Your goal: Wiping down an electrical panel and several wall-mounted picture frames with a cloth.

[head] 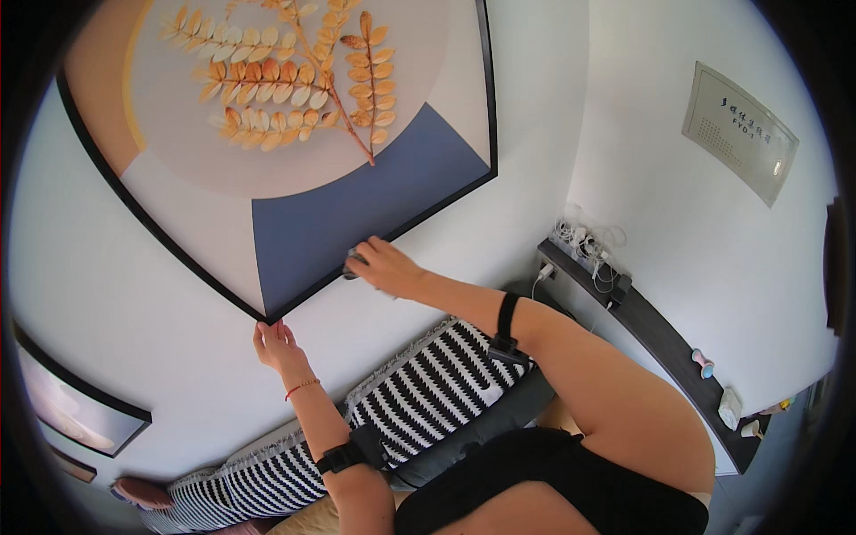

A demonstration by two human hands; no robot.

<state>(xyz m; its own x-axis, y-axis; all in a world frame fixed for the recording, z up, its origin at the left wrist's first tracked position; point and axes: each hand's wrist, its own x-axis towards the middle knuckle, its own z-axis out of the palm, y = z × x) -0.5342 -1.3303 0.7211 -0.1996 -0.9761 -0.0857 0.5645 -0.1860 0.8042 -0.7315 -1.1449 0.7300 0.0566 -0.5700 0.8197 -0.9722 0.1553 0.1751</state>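
A large framed leaf print point(321, 174) with a thin black frame hangs on the white wall. At its lower left corner, my left hand point(277, 344) touches the frame from below with its fingertips; a red beaded bracelet is on that wrist. My right hand point(388, 267) is closed around a crumpled dark grey patterned cloth point(353, 262), which lies against the bottom edge of the frame. Most of the cloth is hidden in the fingers.
Below is a sofa backrest under a black-and-white striped cover point(428, 388). To the right, a dark ledge point(655, 334) bears tangled white cables point(588, 247), a black adapter and small items. A metal wall panel point(739, 134) is above it. Smaller framed pictures point(87, 408) hang at left.
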